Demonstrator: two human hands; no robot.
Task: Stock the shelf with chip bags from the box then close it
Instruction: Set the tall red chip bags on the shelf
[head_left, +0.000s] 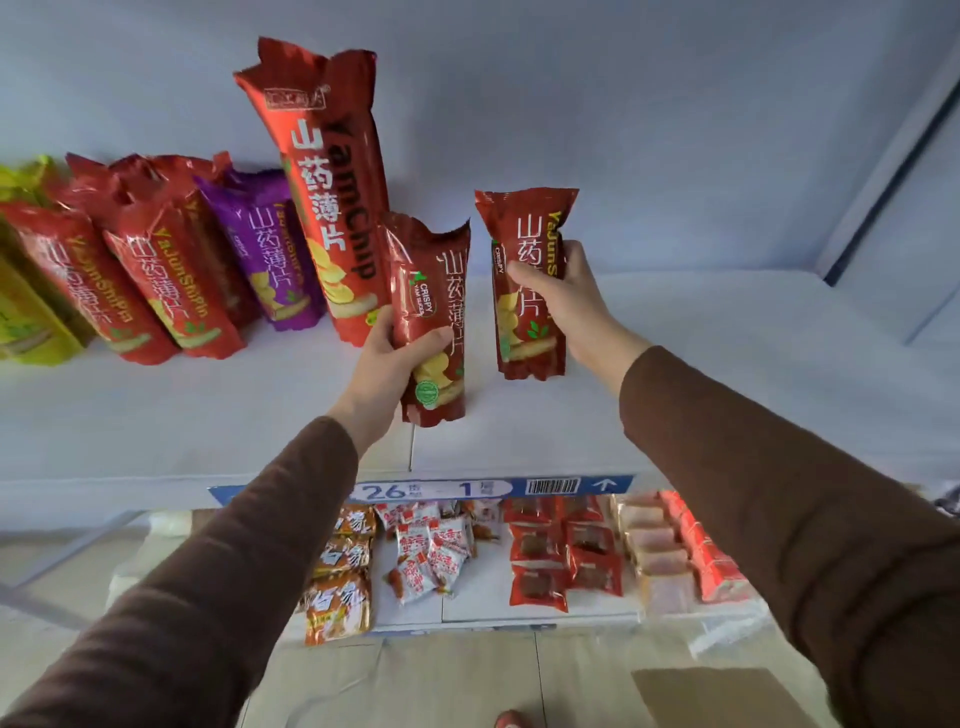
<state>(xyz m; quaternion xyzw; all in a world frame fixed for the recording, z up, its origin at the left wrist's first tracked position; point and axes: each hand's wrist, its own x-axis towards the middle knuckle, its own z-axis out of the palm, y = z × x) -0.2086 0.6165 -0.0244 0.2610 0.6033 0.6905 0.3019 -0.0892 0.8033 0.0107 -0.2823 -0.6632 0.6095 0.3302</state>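
My left hand (389, 364) grips a small dark red chip bag (434, 291) upright, just above the white shelf (727, 364). My right hand (563, 296) grips a second small red chip bag (524, 234), also upright, a little to the right and further back. Directly behind the left bag stands a tall red yam chip bag (324, 171) against the back wall. A corner of the brown cardboard box (722, 696) shows on the floor at the lower right.
Leaning rows of red bags (150, 280), a purple bag (265, 254) and yellow bags (26, 322) fill the shelf's left side. The right part of the shelf is bare. A lower shelf (462, 608) holds small snack packets. A blue price strip (426, 488) marks the shelf edge.
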